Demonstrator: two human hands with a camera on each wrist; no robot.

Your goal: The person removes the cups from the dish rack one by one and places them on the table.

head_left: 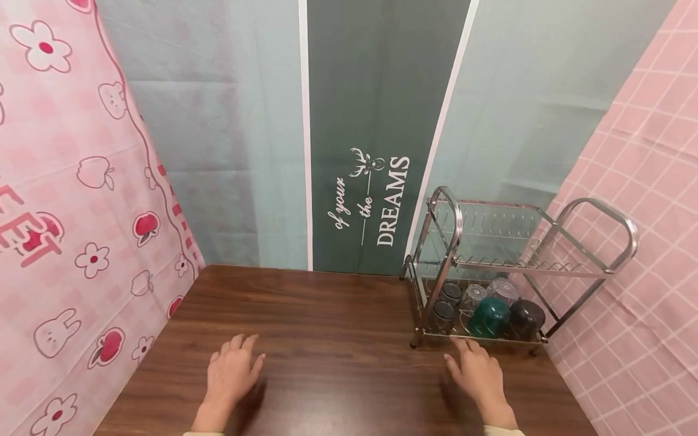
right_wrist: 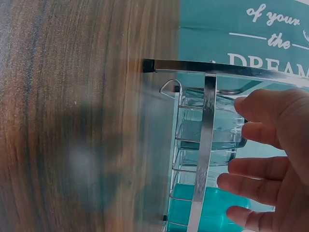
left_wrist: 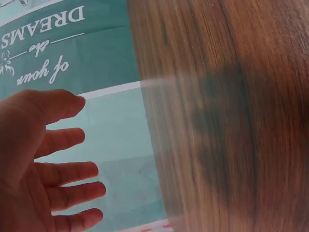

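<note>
Over the left part of the brown wooden table (head_left: 327, 363), my left hand (head_left: 231, 372) hovers palm down with its fingers spread and nothing held. The left wrist view shows the same hand (left_wrist: 53, 164) with relaxed fingers and the bare wood beyond them. My right hand (head_left: 480, 372), also holding nothing, is in front of the metal dish rack (head_left: 452, 260). In the right wrist view its loosely extended fingers (right_wrist: 256, 171) overlap the rack's lower tier. On that tier stand a teal cup (head_left: 491, 318), a dark cup (head_left: 526, 320) and several clear glasses (head_left: 473, 297), upside down.
The rack's upper tier (head_left: 512, 263) has wire slots. A grey-green cloth (head_left: 382, 91) with white lettering hangs behind the table. Pink patterned cloth (head_left: 82, 181) hangs at the left, and pink checked cloth (head_left: 643, 151) at the right, close beside the rack.
</note>
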